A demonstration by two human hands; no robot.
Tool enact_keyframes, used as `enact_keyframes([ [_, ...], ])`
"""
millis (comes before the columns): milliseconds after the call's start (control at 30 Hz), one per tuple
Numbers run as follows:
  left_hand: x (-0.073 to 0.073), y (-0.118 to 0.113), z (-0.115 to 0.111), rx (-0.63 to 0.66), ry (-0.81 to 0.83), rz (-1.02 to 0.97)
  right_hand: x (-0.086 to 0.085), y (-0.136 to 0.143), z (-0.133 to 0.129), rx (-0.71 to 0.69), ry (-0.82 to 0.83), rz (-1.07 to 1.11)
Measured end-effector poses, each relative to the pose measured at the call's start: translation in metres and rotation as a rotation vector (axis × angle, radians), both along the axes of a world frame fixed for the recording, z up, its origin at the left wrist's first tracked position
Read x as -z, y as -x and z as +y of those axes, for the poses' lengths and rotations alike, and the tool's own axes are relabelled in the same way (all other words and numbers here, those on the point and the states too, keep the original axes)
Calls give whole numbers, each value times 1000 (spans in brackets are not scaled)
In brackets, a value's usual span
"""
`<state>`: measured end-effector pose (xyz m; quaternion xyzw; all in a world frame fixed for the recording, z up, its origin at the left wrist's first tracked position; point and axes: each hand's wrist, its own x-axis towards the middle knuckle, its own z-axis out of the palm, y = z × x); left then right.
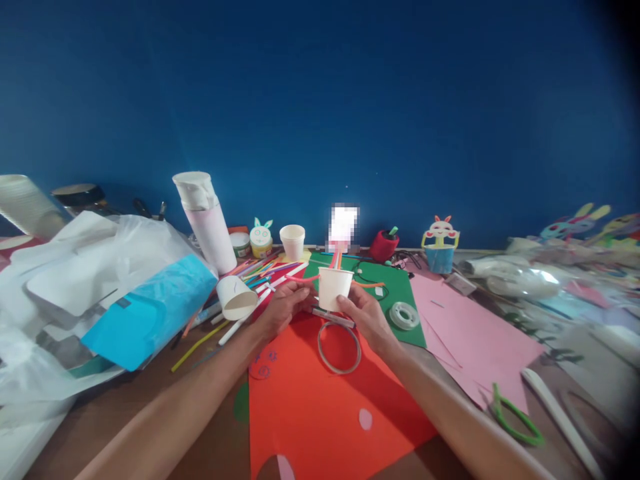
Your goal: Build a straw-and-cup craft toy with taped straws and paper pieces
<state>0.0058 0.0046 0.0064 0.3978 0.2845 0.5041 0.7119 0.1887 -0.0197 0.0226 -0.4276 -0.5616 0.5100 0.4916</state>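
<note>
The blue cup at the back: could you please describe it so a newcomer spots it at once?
Below the blue wall, find the pink sheet on the right. The blue cup stands at its far edge. Unlike the plain white cup standing farther left, it bears a figure with red ears and yellow arms.

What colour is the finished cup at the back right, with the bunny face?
Blue cup, in the head view.
</note>
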Motion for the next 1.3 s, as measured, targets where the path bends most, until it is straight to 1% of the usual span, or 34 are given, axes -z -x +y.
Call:
enact_keyframes([
  [133, -5, -3, -6, 70, -30, 20, 3, 2, 0, 39, -43, -27],
  [267, -8, -1, -3, 44, 17, -67, 6, 3, 1, 23, -45, -62],
  [367, -8, 4, 1, 49, 49, -139, 9, 3, 2, 46, -38, -105],
  [467, -8, 8, 2, 59, 61, -146, 10, 4, 0, 53, -45, -134],
  [633, -6, 11, 2, 96, 55, -80, 7, 4, -5, 48, -107, -224],
  [767, -6, 14, 3, 182, 58, 8, 10, 2, -5, 112, -180, -391],
  [867, -7, 17, 4, 229, 54, 63, 13, 1, -4, 145, -224, -469],
  [967, -7, 20, 6, 292, 40, 137, 15, -1, -3, 151, -247, -494],
  [1100, -9, 24, 10, 344, 18, 196, 15, -2, -4, 123, -253, -498],
  [1200, -14, 26, 11, 395, 16, 222, 13, -3, -5, 90, -263, -499],
  [1300, -19, 27, 10, 405, 23, 253, 11, -3, -6, 56, -274, -491],
])
